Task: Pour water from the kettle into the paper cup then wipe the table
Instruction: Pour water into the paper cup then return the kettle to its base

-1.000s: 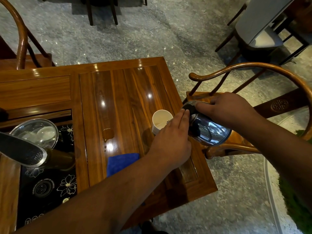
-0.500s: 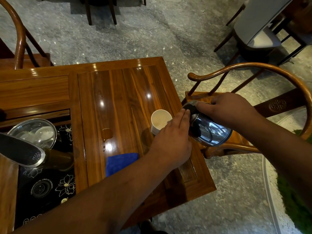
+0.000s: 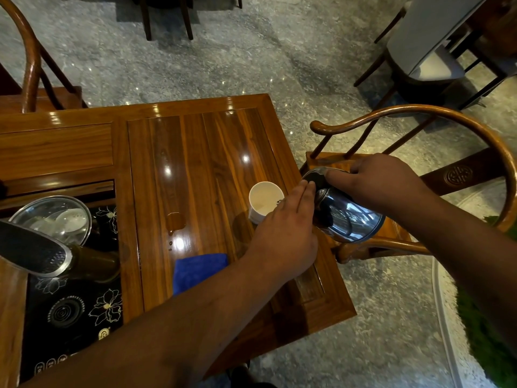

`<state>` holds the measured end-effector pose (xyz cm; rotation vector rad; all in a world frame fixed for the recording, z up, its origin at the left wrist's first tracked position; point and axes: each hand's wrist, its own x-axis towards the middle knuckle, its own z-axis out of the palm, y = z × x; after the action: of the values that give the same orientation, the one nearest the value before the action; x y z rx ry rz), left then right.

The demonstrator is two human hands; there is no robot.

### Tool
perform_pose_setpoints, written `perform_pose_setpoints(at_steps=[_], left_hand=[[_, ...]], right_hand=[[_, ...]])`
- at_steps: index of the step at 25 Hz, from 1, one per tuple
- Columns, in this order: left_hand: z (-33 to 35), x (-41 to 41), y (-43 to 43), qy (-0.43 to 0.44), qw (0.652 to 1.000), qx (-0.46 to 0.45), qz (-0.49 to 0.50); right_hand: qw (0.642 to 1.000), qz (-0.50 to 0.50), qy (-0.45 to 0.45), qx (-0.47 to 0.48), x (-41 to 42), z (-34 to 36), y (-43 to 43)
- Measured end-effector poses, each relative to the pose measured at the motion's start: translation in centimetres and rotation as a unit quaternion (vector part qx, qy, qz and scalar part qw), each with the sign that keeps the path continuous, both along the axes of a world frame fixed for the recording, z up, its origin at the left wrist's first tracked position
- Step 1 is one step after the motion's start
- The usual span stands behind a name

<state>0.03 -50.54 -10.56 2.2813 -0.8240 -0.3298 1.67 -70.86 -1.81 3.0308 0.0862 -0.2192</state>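
A white paper cup (image 3: 263,198) stands near the right edge of the glossy wooden table (image 3: 201,152). A shiny steel kettle (image 3: 345,217) is tipped toward the cup, its spout at the cup's rim. My right hand (image 3: 380,182) grips the kettle from above, one finger lying across its dark lid. My left hand (image 3: 282,236) rests flat, fingers together, against the kettle's lid and the near side of the cup. A blue cloth (image 3: 197,271) lies on the table under my left forearm. A small puddle of water (image 3: 175,222) sits left of the cup.
A black induction tea tray (image 3: 72,312) with flower print is sunk into the table at left, holding a glass-lidded bowl (image 3: 51,217) and a dark pot (image 3: 42,253). A round-backed wooden chair (image 3: 447,127) stands right of the table, directly under the kettle.
Almost nothing has moved; both hands keep the kettle tipped at the cup, and the view has shifted very slightly.
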Motion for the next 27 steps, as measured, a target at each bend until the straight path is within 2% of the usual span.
perform_pose_setpoints(at_steps=[1,3,8,13,18,20,23,26,27], left_hand=[[0.0,0.0,0.0,0.000,1.000,0.000,0.000],[-0.1,0.0,-0.1,0.004,1.000,0.000,0.001],[-0.2,0.0,-0.1,0.011,1.000,-0.004,-0.001],[-0.4,-0.1,-0.2,0.014,1.000,-0.005,-0.004],[-0.5,-0.2,-0.3,0.012,1.000,-0.009,-0.002],[-0.6,-0.2,-0.3,0.009,1.000,-0.009,0.003],[-0.6,-0.1,-0.1,0.009,1.000,-0.010,0.006],[-0.6,0.1,-0.1,0.012,1.000,-0.010,0.007],[-0.6,0.1,-0.1,0.010,1.000,-0.010,0.005]], right_hand=[[0.997,0.060,0.012,-0.044,-0.2,0.1,0.2],[0.994,0.065,0.069,-0.055,-0.4,0.2,0.1],[0.989,0.099,0.026,-0.107,-0.4,0.0,0.2],[0.992,0.091,0.056,-0.073,-0.9,0.1,0.3],[0.991,0.095,0.019,-0.092,-0.6,-0.4,-0.3],[0.992,0.089,0.045,-0.073,-0.5,-0.3,0.0],[0.997,0.038,-0.013,-0.060,0.0,0.1,0.0],[0.992,0.092,0.021,-0.081,0.1,-0.3,0.3],[0.994,0.091,0.036,-0.056,-0.1,-0.2,0.2]])
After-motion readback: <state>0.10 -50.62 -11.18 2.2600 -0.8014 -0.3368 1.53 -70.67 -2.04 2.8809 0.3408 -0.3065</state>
